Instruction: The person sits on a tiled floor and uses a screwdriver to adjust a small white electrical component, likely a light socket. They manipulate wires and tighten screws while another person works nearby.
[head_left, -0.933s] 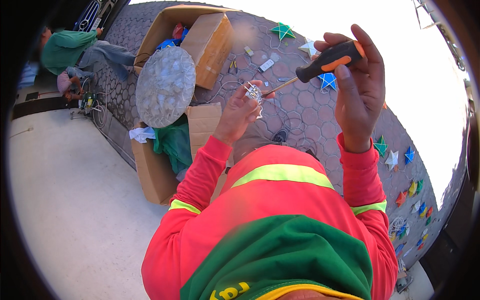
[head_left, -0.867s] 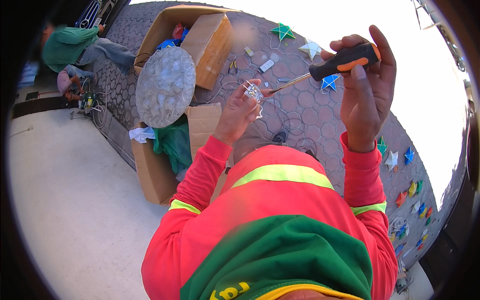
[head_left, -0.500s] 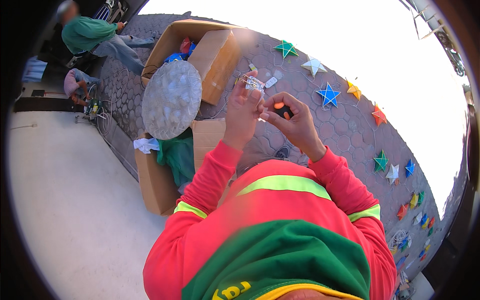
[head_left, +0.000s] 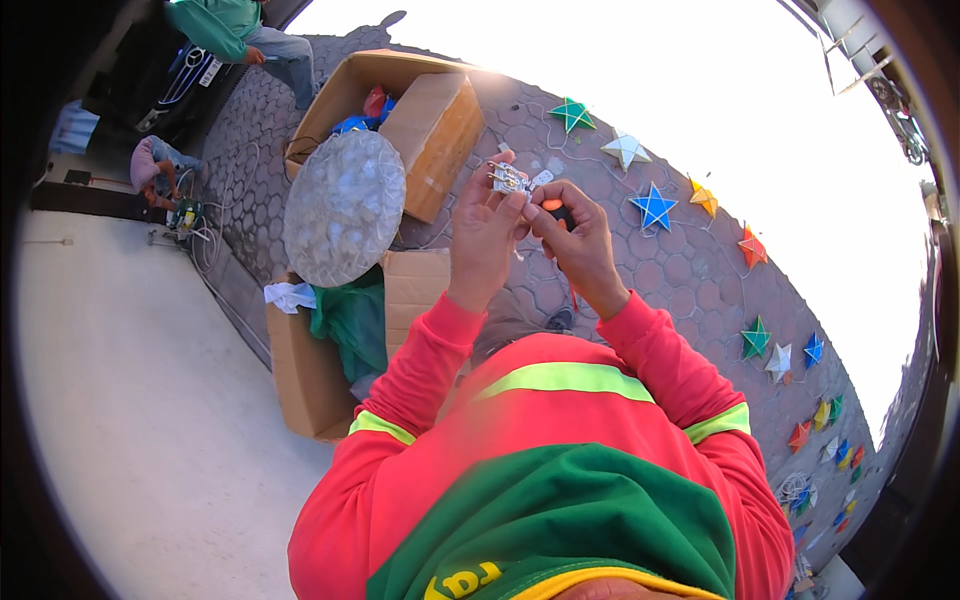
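Note:
My left hand grips a small white and clear electrical plug or fitting with metal parts showing, held up before my chest. My right hand is closed on a black and orange screwdriver, close beside the fitting and touching my left fingers; the screwdriver's shaft is hidden. Beyond my hands lies a white oblong device on the pavers, partly covered by my fingers.
Two cardboard boxes and a round whitish lantern lie left of my hands. Coloured star lanterns with cords line the pavers to the right. One person in green stands by a car; another bends over equipment.
My right hand has come down and left, bringing the screwdriver from above to beside the fitting in my left hand. The person in green has moved across the top left.

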